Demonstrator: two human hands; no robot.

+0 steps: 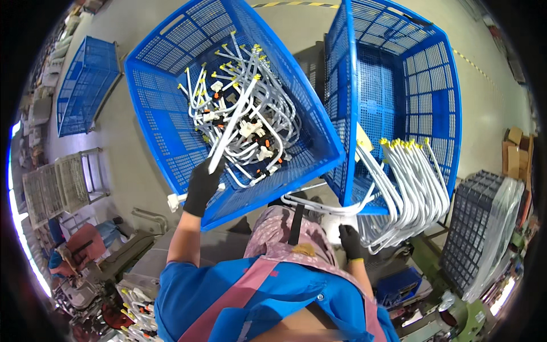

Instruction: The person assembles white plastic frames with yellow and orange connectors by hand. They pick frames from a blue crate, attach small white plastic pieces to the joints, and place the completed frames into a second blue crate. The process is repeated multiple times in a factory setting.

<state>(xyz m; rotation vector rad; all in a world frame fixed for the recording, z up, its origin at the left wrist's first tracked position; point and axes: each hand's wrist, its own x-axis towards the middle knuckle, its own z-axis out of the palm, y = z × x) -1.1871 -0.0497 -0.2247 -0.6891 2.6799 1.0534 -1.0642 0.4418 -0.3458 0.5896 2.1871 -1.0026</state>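
Observation:
My left hand (202,185), in a dark glove, is closed at the near left rim of the left blue basket. A long white tube (236,122) with a yellow-capped far end rises from its grip over the pile. White plastic fittings (176,201) stick out beside this hand. Heaped in the basket are bent white tubes (277,108) with yellow caps and white, black and orange fittings. My right hand (349,242), also gloved, is low in front of the right basket with its fingers curled; their inner side is hidden. Near it a bent tube (325,209) spans the baskets' front.
The left blue basket (139,105) tilts toward me. The right blue basket (453,108) has a row of bent white tubes (413,182) hooked over its near end. A grey crate stack (476,222) stands right; another blue basket (85,85) stands far left.

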